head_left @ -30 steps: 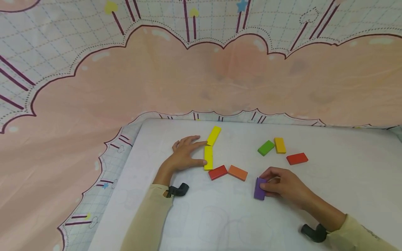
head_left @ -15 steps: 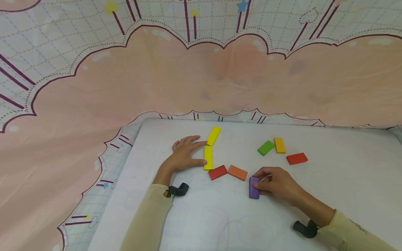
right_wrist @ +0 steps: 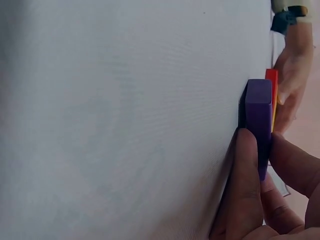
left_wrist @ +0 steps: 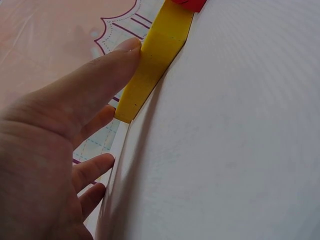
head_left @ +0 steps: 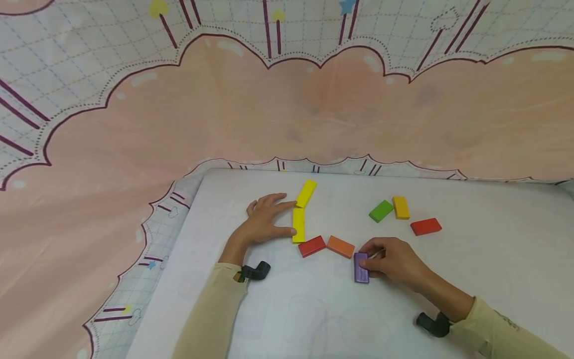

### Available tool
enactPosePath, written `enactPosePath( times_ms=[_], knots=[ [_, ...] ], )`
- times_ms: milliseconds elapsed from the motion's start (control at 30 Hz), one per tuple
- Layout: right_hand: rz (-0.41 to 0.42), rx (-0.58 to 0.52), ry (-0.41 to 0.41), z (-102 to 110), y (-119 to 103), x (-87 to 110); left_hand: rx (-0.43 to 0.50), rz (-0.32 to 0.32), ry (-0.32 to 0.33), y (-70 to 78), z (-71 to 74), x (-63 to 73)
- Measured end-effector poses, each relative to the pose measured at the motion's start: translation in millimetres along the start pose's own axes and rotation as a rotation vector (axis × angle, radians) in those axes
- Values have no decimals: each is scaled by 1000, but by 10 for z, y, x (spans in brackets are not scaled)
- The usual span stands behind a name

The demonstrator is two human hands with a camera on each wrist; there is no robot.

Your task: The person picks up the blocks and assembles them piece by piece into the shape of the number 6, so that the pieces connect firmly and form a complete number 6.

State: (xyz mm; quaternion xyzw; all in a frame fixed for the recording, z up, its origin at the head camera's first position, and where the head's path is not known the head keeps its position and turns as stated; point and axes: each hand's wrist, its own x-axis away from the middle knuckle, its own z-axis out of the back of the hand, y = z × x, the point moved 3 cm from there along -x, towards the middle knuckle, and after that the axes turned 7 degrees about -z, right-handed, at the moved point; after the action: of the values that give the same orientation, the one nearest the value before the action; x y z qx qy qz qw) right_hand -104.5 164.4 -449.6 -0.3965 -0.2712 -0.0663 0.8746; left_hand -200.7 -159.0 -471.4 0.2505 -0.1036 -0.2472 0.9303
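Note:
My right hand [head_left: 393, 262] pinches a purple block [head_left: 361, 268] between thumb and fingers, close to the right end of an orange block [head_left: 341, 247]. In the right wrist view the purple block [right_wrist: 259, 107] shows its end, with thumb and finger on opposite sides. My left hand [head_left: 263, 222] rests with fingers spread. Its thumb touches the near yellow block [head_left: 298, 226] and its index finger reaches the joint with the far yellow block [head_left: 307, 193]. A red block [head_left: 312, 246] lies between the near yellow block and the orange one, making a bent line.
At the right of the white tabletop [head_left: 314, 314] lie a green block [head_left: 381, 211], an amber block [head_left: 401, 207] and another red block [head_left: 426, 227]. A patterned cloth [head_left: 287, 114] hangs behind the table. Black cameras [head_left: 434, 324] sit on both wrists.
My right hand has slid the purple block left, up beside the orange block, and turned it slightly. My left hand has stayed in place.

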Motion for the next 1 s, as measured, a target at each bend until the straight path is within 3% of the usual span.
enactPosePath(
  times_ms=[367,600,800,1000],
  knots=[
    [4,43,7,24,6,0,3,-1,4,11,5,-3],
    [68,176,4,89,27,66,1,-14,5,28,12,-8],
    [127,227,3,55,23,93,1,-2,4,25,17,-2],
    [136,243,14,34,2,107,4,6,-3,22,11,6]
  ],
)
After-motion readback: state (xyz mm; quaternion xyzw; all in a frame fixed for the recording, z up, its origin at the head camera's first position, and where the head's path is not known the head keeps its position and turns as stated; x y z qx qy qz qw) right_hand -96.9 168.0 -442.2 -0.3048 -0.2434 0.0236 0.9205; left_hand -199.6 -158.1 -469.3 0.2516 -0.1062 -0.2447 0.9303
